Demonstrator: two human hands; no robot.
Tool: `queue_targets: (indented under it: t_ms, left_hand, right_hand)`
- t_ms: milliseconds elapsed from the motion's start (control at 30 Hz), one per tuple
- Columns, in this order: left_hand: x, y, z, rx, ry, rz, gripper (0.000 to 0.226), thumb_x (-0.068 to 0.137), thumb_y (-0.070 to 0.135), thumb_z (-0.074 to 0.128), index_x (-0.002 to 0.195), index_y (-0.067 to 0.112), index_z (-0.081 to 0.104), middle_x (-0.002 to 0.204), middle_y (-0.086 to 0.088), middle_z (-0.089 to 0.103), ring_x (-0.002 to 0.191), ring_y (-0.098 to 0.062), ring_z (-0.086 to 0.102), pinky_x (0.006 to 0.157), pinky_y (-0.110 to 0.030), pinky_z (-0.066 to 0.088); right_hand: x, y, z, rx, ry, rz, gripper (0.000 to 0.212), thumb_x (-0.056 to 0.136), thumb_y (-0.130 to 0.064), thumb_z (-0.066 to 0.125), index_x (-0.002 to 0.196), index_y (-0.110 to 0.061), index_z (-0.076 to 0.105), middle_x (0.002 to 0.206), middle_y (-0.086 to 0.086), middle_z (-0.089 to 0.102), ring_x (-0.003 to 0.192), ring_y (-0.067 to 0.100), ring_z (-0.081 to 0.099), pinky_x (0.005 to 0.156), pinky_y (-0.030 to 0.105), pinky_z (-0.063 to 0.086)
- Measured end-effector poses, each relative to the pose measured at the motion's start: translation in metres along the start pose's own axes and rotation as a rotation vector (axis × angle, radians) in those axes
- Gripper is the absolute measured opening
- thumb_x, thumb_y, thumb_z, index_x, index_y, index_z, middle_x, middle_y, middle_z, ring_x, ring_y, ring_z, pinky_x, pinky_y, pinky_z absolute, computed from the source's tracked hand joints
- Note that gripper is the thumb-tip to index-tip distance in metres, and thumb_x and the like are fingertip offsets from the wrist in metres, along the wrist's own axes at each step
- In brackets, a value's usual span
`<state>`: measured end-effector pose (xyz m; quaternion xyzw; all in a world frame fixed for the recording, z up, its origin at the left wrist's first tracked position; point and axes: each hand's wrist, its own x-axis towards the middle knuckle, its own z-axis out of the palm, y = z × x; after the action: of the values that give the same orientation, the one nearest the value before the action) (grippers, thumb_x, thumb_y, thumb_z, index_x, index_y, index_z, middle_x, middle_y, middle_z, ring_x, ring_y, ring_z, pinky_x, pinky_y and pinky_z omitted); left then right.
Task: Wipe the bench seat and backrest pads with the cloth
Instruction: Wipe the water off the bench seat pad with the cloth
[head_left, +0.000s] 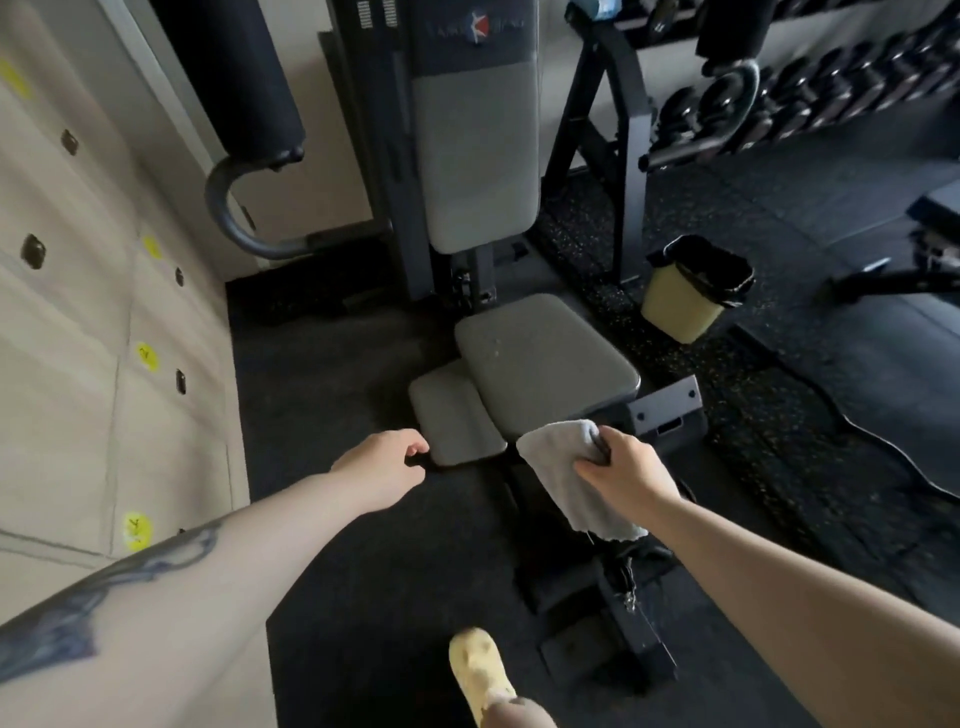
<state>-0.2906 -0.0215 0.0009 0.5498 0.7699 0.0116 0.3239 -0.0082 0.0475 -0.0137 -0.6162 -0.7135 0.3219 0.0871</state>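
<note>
A grey seat pad (545, 358) sits in the middle of the view, with a smaller grey front pad (452, 415) below it to the left. The grey upright backrest pad (478, 150) rises behind the seat. My right hand (623, 467) grips a light grey cloth (566, 478) that hangs just off the seat's front edge. My left hand (384, 462) is at the near left corner of the small pad, its fingers loosely curled; whether they hold the edge is unclear.
Lockers with yellow stickers (78, 312) line the left wall. A yellow bin with a black liner (685, 296) stands right of the seat. A dumbbell rack (805, 88) fills the back right. A black padded roller (244, 78) hangs at the left. My yellow shoe (480, 670) stands on the dark floor.
</note>
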Motion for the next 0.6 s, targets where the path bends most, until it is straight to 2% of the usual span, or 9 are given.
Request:
queue_targets:
  t_ms: [133, 367, 467, 600]
  left_hand:
    - [0.023, -0.001, -0.002, 0.042, -0.032, 0.058, 0.036, 0.093, 0.029, 0.054, 0.129, 0.031, 0.051, 0.132, 0.008, 0.053, 0.117, -0.014, 0.052, 0.095, -0.035, 0.046]
    - [0.106, -0.013, -0.015, 0.116, -0.045, 0.075, 0.033, 0.092, 0.029, 0.052, 0.125, 0.034, 0.054, 0.13, 0.01, 0.054, 0.116, -0.011, 0.052, 0.085, -0.028, 0.041]
    - [0.151, -0.008, -0.016, 0.12, -0.08, 0.079, 0.031, 0.092, 0.029, 0.052, 0.122, 0.035, 0.056, 0.127, 0.011, 0.055, 0.113, -0.011, 0.053, 0.09, -0.032, 0.046]
    - [0.205, -0.005, -0.013, 0.086, -0.102, 0.112, 0.03, 0.093, 0.026, 0.05, 0.121, 0.033, 0.058, 0.124, 0.013, 0.056, 0.112, -0.01, 0.054, 0.091, -0.035, 0.049]
  right_hand:
    - [0.013, 0.0, 0.015, -0.013, 0.012, 0.043, 0.006, 0.087, -0.029, 0.059, 0.085, -0.025, 0.055, 0.071, -0.013, 0.056, 0.073, 0.016, 0.056, 0.061, 0.029, 0.04]
    - [0.07, -0.006, 0.051, 0.024, 0.041, 0.095, 0.01, 0.086, -0.029, 0.059, 0.084, -0.019, 0.058, 0.071, -0.008, 0.059, 0.071, 0.017, 0.058, 0.061, 0.031, 0.045]
    - [0.106, -0.008, 0.067, 0.071, 0.048, 0.159, 0.009, 0.085, -0.029, 0.059, 0.084, -0.021, 0.057, 0.07, -0.01, 0.058, 0.069, 0.015, 0.056, 0.059, 0.03, 0.041]
    - [0.151, -0.009, 0.093, 0.133, 0.04, 0.258, 0.005, 0.082, -0.027, 0.056, 0.079, -0.022, 0.057, 0.069, -0.007, 0.06, 0.07, 0.017, 0.058, 0.058, 0.031, 0.043]
